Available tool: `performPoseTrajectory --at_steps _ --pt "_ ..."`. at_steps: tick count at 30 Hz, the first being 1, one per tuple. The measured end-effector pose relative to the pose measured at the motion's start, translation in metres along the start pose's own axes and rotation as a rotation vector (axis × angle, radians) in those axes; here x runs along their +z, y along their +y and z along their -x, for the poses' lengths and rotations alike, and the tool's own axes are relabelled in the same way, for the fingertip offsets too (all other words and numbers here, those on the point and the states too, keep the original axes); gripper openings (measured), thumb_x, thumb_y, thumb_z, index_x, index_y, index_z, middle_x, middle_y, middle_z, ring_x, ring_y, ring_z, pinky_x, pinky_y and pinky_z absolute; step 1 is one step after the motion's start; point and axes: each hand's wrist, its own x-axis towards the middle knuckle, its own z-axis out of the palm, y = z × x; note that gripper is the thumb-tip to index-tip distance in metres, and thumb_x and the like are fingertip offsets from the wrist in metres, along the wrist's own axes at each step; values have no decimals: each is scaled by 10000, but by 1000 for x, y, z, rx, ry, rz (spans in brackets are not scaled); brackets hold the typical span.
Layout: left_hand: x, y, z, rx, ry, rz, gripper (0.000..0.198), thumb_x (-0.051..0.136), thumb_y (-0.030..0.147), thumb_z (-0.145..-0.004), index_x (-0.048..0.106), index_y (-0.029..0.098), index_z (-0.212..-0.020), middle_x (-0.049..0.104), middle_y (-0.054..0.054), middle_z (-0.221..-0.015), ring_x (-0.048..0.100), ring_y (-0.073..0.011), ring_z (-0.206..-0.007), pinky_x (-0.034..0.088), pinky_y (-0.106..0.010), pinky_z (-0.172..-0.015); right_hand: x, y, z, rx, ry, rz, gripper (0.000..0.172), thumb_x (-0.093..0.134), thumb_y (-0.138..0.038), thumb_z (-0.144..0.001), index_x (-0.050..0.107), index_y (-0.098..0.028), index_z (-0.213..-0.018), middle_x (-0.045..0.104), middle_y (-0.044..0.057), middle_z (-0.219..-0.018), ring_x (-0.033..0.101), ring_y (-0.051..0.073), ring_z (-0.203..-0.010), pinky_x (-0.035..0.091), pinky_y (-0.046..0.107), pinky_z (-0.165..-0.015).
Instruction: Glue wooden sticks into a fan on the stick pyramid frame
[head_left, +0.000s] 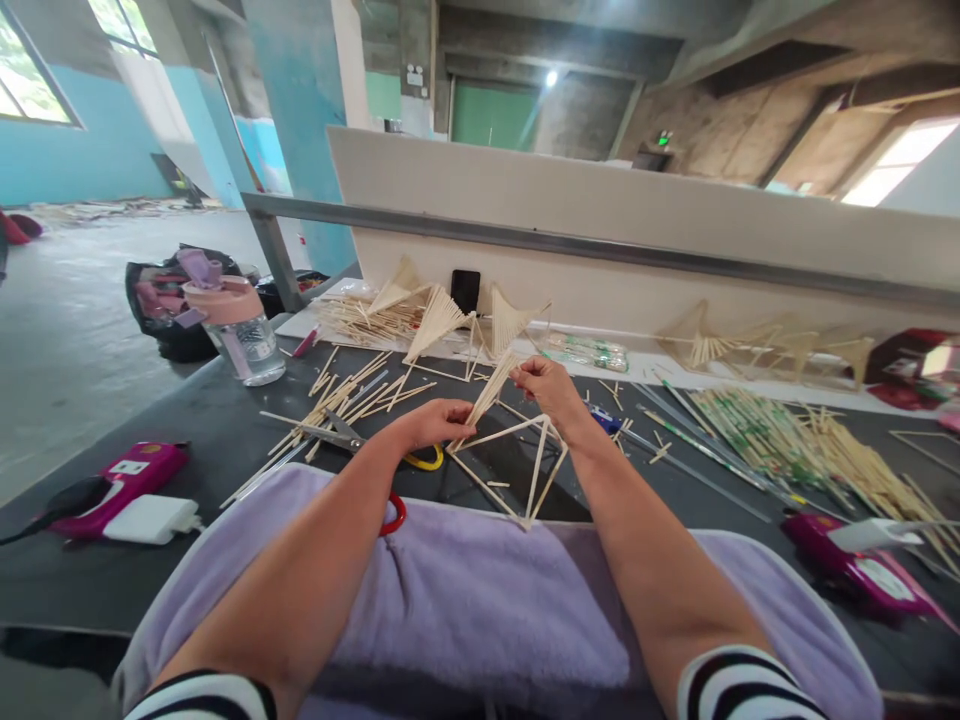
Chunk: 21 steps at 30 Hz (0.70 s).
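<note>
The sticks (491, 392) are pale tan, the wrappers (739, 428) green and white. The towel (480, 600) is lavender, the sleeves (750, 690) striped black and white, the table (217, 425) dark grey. The bottle (238, 328) has a pink lid over a clear body. The scissors (341, 433) have a yellow handle. The glue gun (131, 478) is magenta, the charger (150, 520) white, the wall (97, 150) turquoise, the door (491, 115) green

Stick frame (517, 470) with fanned stick panel (491, 388), pinched at lower edge by left hand (439, 420) and at top by right hand (551, 385), above purple towel (480, 590); scissors (341, 432), loose sticks (795, 440), bottle (240, 325) nearby.
</note>
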Motion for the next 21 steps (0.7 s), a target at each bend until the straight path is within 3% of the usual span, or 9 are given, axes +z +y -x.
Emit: performPoseTrajectory --at_steps 11,21 --pt "-2 -1 4 42 0 -27 323 650 290 -680 653 129 -960 650 -31 -823 563 -175 -783 429 -259 -695 -1 2 0 18 -9 -17 333 700 -443 -558 493 -190 -620 508 -40 -505 381 78 -410 295 230 -420" --pt "-4 -3 1 -12 -5 -25 342 655 313 -679 643 133 -969 649 -28 -824 559 -168 -772 429 -261 -694 -2 7 -3 -5 -25 22 360 678 -498 -580 491 -197 -649 519 -36 -531 415 92 -440 319 229 -431"
